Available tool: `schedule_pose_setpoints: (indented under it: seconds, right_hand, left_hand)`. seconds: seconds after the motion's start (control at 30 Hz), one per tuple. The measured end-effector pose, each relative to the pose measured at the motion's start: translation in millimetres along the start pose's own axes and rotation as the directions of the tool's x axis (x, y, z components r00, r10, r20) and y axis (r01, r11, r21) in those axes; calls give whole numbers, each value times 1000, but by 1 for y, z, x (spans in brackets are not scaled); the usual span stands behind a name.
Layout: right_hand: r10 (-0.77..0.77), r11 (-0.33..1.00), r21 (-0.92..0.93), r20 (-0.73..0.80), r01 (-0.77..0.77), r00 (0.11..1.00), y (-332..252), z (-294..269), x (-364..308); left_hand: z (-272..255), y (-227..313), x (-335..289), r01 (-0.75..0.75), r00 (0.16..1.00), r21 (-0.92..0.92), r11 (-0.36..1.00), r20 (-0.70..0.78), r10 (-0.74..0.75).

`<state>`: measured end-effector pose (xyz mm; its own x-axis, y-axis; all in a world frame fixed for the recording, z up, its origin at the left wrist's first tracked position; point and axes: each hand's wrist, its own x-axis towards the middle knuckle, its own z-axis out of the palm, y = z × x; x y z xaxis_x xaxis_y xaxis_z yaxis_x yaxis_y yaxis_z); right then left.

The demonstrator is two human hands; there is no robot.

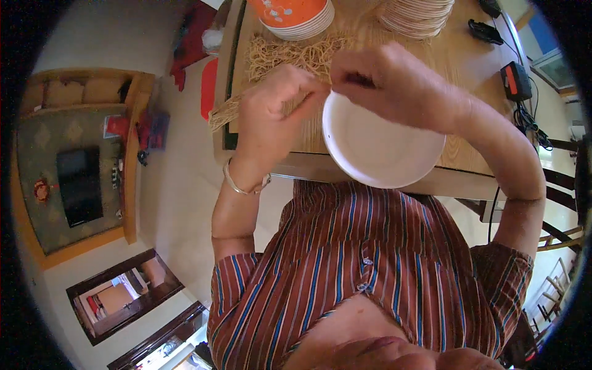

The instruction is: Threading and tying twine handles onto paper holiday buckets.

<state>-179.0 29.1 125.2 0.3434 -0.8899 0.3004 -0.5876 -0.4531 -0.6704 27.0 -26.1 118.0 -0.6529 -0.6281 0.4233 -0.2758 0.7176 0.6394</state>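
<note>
My left hand (271, 111) and my right hand (388, 83) meet fingertip to fingertip over the table's near edge. Both are closed in a pinch; whatever lies between the fingertips is too small to make out. Right below the pinch is the upper left rim of a round white shallow plate (385, 148), partly covered by my right hand. A small dark spot, perhaps a hole, shows on the plate's left rim. Beyond my left hand lies a tangled heap of tan cords (296, 55), and a tan bundle (224, 115) hangs over the table's left edge.
An orange-patterned stack of plates or bowls with white rims (296, 18) stands at the far side. Right of it is another stack of pale plates (419, 15). A black and orange box (515, 81) with cables and a black device (485, 32) line the right edge.
</note>
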Motion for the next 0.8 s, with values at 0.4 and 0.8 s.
schedule_pose_setpoints:
  seconds: [0.4,0.8]
  right_hand:
    - [139,988,40,146,-146,979,-4,33,-42]
    - [149,981,-159,280,-107,948,-8,37,-30]
  left_hand:
    - [11,-23,-47,101,979,-250,963,-146,-140]
    - [28,-23,-78,447,870,-585,677,107,-482]
